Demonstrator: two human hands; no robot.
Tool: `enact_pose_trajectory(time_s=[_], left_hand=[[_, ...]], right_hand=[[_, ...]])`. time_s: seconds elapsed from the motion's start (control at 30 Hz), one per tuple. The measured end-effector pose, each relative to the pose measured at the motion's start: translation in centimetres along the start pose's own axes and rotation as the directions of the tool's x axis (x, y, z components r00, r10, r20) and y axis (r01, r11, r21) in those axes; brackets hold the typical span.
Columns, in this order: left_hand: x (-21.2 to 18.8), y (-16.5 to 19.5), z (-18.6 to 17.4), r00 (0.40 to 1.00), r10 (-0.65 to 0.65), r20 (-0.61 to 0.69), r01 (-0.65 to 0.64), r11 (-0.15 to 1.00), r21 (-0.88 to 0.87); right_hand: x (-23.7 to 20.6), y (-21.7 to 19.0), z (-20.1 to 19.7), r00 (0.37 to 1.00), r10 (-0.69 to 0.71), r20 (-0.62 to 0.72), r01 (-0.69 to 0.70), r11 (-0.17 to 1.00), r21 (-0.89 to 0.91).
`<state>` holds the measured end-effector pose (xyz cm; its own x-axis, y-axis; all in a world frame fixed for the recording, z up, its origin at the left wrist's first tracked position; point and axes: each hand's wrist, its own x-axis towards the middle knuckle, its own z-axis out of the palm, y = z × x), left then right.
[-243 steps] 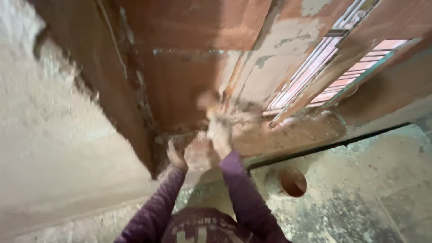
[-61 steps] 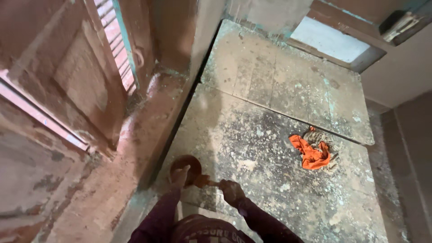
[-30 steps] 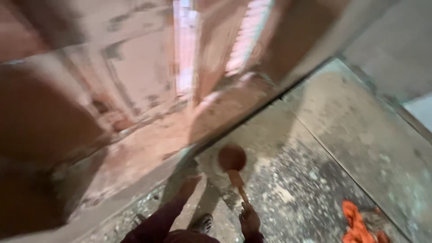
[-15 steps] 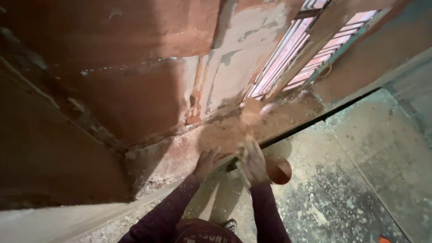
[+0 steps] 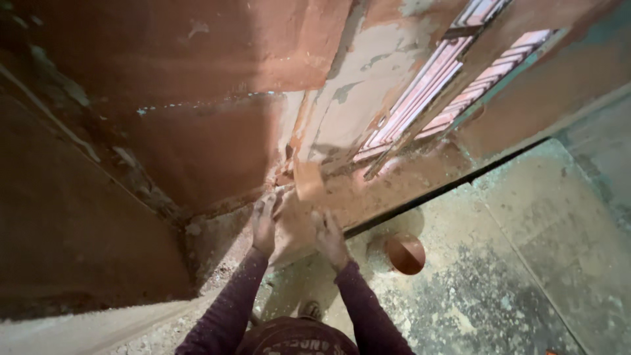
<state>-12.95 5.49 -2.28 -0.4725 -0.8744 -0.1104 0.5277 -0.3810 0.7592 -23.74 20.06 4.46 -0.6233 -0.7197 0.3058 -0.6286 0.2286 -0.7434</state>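
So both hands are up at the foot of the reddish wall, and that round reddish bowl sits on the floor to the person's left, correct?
Not quite. The head view shows the round reddish bowl on the floor to the person's right, beyond the right hand. The rest holds: that hand and the left hand are both up at the foot of the reddish wall.

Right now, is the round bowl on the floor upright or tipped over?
Upright: the bowl sits on the floor with its round open mouth facing up. Contents: cannot tell.
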Motion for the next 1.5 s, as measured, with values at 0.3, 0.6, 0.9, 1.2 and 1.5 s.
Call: enact_pose_trajectory(time_s=[0.3, 0.6, 0.9, 1.2, 1.5], left_hand=[[2.2, 3.7, 4.1, 0.987, 0.162, -0.011, -0.162, 0.980, -0.114], [2.1, 1.6, 0.8, 0.965, 0.139, -0.224, -0.170, 0.977, -0.130], [1.2, 0.4, 2.4, 0.979, 0.074, -0.190, -0.093, 0.992, -0.089], [2.3, 0.7, 1.2, 0.958, 0.140, -0.249, -0.176, 0.976, -0.131], [2.6, 0.8, 1.6, 0.970, 0.069, -0.231, -0.084, 0.995, -0.055]], right_hand=[[9.3, -4.1, -1.5, 0.924, -0.370, -0.101, 0.346, 0.918, -0.196], [5.2, -4.4, 0.3, 0.998, -0.050, 0.040, 0.049, 0.999, 0.013], [10.4, -8.8, -3.6, 1.000, 0.024, 0.010, -0.026, 0.963, 0.268], [8.4, -8.7, -2.6, 0.984, -0.176, -0.033, 0.178, 0.983, 0.046], [8.6, -7.7, -2.0, 0.999, 0.025, 0.041, -0.029, 0.995, 0.093]])
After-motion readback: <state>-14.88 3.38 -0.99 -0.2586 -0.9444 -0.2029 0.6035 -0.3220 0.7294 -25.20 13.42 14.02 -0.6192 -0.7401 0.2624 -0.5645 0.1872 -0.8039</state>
